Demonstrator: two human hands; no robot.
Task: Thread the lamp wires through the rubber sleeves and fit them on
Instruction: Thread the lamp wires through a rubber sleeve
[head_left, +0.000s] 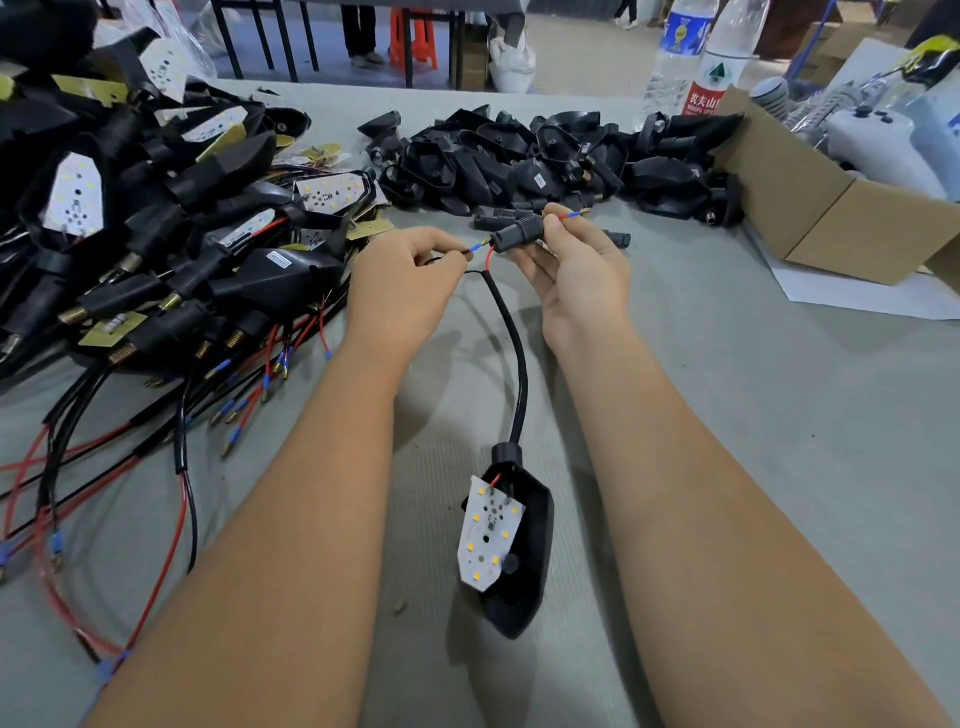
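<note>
Bench: grey cloth under our work, finished lamps (130, 249) heaped far left, empty housings (519, 161) piled ahead within reach.
Left hand (410, 280): our grip pinches the blue-tipped wire (470, 252), aiming its terminal at the sleeve's mouth.
Right hand (576, 275): fingers curl round the sleeve (519, 231), held level; the red wire's (566, 217) tip already pokes out its far end.
Lamp (506, 540): lies flat near us, cable (511, 338) slack so the wires move freely.
Writing: a bottle (714, 62) label shows red Chinese characters, too small to read surely.
</note>
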